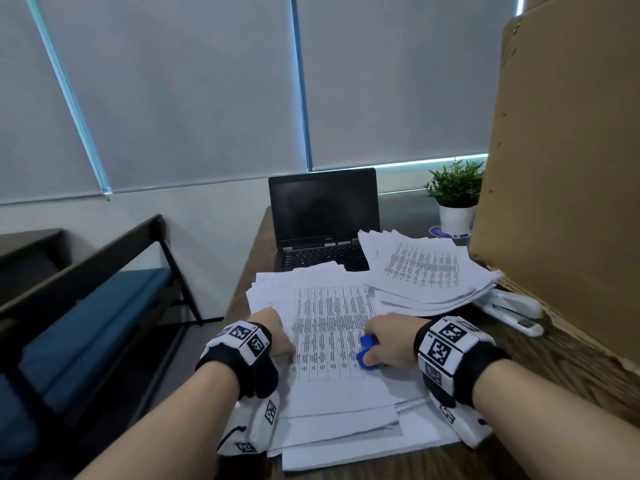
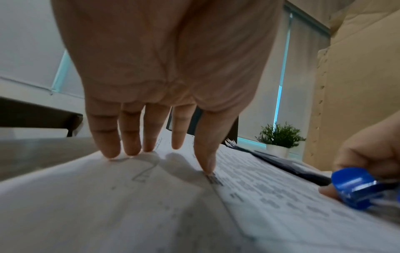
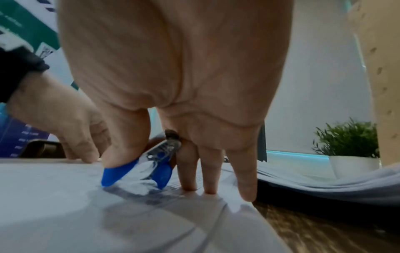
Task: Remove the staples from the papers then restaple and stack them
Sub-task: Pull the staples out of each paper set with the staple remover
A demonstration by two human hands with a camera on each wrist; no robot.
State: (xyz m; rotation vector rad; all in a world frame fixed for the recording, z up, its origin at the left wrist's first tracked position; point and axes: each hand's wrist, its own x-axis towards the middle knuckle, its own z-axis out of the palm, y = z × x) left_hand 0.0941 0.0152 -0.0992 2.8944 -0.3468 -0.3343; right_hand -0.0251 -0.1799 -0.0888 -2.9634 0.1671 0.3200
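the bench (image 1: 104, 306) stands left of the desk (image 1: 571, 358), well apart from the work.

the left hand (image 1: 273, 336) lies spread on the papers (image 1: 332, 341), fingers straight, tips pressing the sheet near its left edge; in the left wrist view the index finger is lifted clear of the paper. if that press slackens while the tool pulls, the top sheet may slide or buckle, and a ridge already runs down the sheet between the hands.

the right hand (image 1: 391, 337) pinches the blue remover (image 1: 367, 348) between thumb and index finger, and its other fingers rest straight on the paper. the remover's tips sit on the sheet, well inside the printed table. no staple can be made out, so i cannot tell whether the claws are under one. likely risks: the claws tear the paper if they bite at an angle, or a freed staple springs off and gets lost among the loose sheets.

behind stands a laptop (image 1: 322, 216), partly overlapped by the papers. right of it a second pile (image 1: 426, 271) lies fanned and untidy; it could slip or mix with the near stack. the stapler (image 1: 512, 310) sits half under that pile, beside the cardboard (image 1: 561, 168), and reaching for it may drag those sheets. a plant (image 1: 455, 192) stands at the back.
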